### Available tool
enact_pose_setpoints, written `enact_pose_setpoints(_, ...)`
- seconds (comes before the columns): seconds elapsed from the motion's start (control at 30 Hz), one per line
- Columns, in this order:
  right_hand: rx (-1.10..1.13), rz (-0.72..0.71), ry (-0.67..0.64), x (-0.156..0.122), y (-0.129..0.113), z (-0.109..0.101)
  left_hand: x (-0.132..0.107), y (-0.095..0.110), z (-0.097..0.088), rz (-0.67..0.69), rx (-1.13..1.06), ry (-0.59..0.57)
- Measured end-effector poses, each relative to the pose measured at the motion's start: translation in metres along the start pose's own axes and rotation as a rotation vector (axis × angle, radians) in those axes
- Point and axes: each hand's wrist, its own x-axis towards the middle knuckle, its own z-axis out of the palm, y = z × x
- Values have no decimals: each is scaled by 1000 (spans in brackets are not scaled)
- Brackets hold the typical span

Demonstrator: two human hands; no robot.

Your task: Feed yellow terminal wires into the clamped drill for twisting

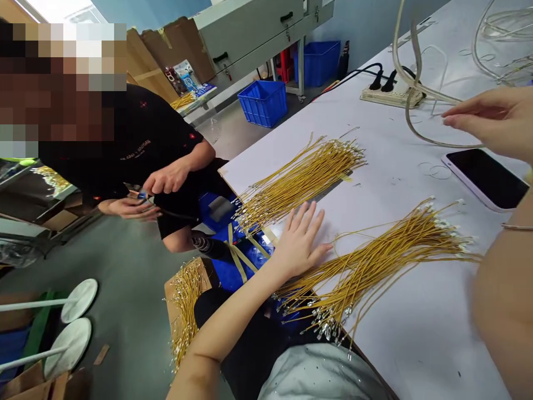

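My left hand (300,238) lies flat on the white table (416,333) with its fingers stretched out, between two bundles of yellow wires. The far bundle (297,180) fans out just beyond my fingertips. The near bundle (375,261) spreads to the right of that hand, its metal terminals hanging over the table's edge. My right hand (495,119) hovers at the upper right with fingers extended, pinched lightly near thin clear loops; whether it holds anything I cannot make out.
A phone (485,178) lies face up below my right hand. A power strip (391,95) with black plugs and pale cables sits further back. A co-worker in black (137,150) sits on the left, both hands on a small tool. Blue crates (263,103) stand on the floor.
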Motion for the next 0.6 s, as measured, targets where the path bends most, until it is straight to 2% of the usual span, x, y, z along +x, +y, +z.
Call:
enact_pose_setpoints(0.13,-101,-37,-278,4,10,-7,28,15,24,104,-23,-162)
enact_pose_setpoints(0.23,-149,-33,-525,9,13,-2,38,22,34,118,8,-178)
enact_pose_setpoints(0.33,-280,116,-769,12,17,11,39,22,35,121,29,-161)
enact_pose_setpoints(0.43,-344,289,-939,11,25,30,38,20,34,127,30,-158)
enact_pose_setpoints(0.53,-305,493,-1066,8,35,49,38,19,33,124,29,-161)
enact_pose_setpoints(0.6,-255,563,-1080,6,41,57,39,19,33,120,31,-164)
